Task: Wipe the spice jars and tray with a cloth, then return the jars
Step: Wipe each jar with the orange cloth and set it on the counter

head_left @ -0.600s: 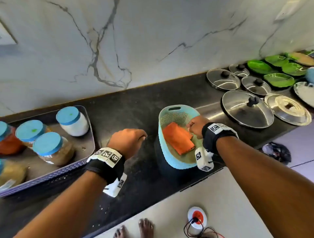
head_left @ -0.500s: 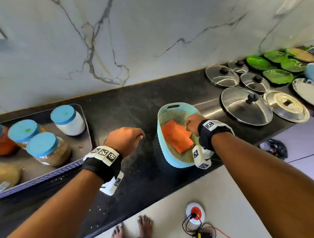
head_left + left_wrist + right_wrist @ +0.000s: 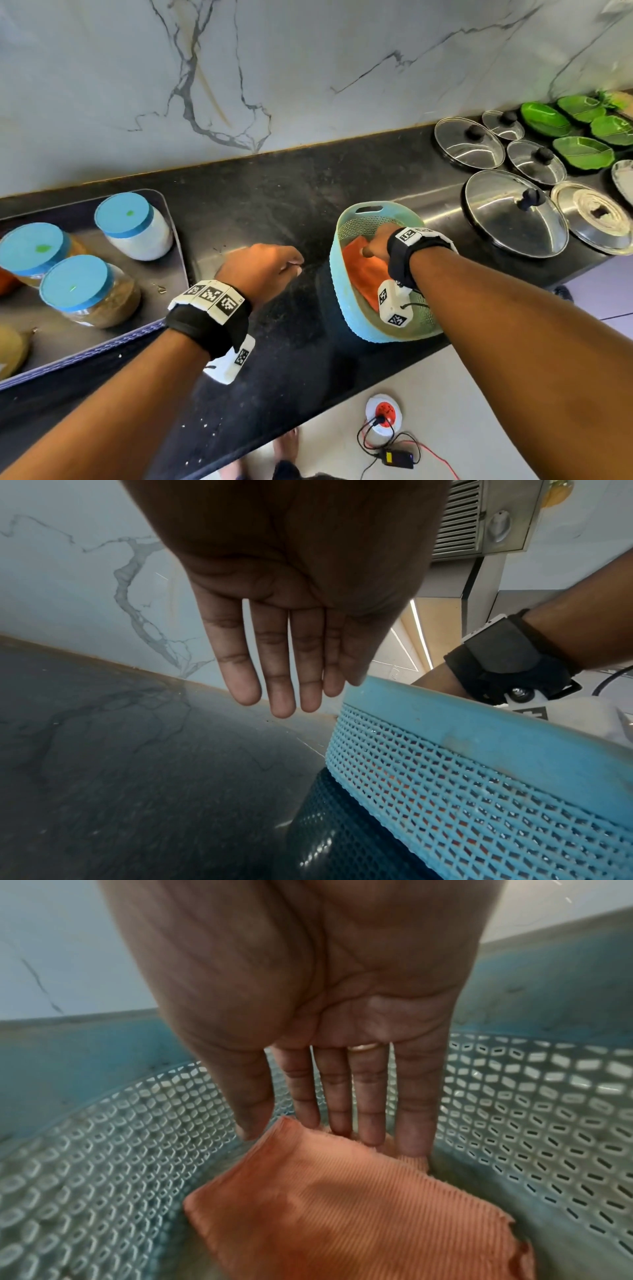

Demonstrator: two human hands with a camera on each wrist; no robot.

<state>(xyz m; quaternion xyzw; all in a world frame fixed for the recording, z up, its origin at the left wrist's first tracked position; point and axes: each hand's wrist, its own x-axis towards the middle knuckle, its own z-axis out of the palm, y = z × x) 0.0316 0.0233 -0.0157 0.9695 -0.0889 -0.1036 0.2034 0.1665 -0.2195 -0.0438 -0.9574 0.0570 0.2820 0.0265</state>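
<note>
Several spice jars with blue lids stand on the grey tray (image 3: 102, 346) at the left; nearest me are a white-filled jar (image 3: 137, 229) and a brown-filled jar (image 3: 89, 294). A folded orange cloth (image 3: 363, 274) (image 3: 342, 1204) lies in a light blue mesh basket (image 3: 368, 207) (image 3: 479, 777) (image 3: 514, 1123). My right hand (image 3: 371, 245) (image 3: 325, 1123) reaches down into the basket with straight fingers, and its fingertips (image 3: 411, 1145) touch the cloth's far edge. My left hand (image 3: 291, 267) (image 3: 284, 691) hovers open over the black counter, just left of the basket, holding nothing.
Steel and glass pot lids (image 3: 513, 212) and green leaf-shaped plates (image 3: 582, 154) lie on the counter to the right. A marble wall backs the counter. Below the front edge are bare feet and a round socket (image 3: 383, 414) with cables on the floor.
My right hand has dropped from the basket's rim down to the orange cloth. The left hand stays over the counter beside the basket.
</note>
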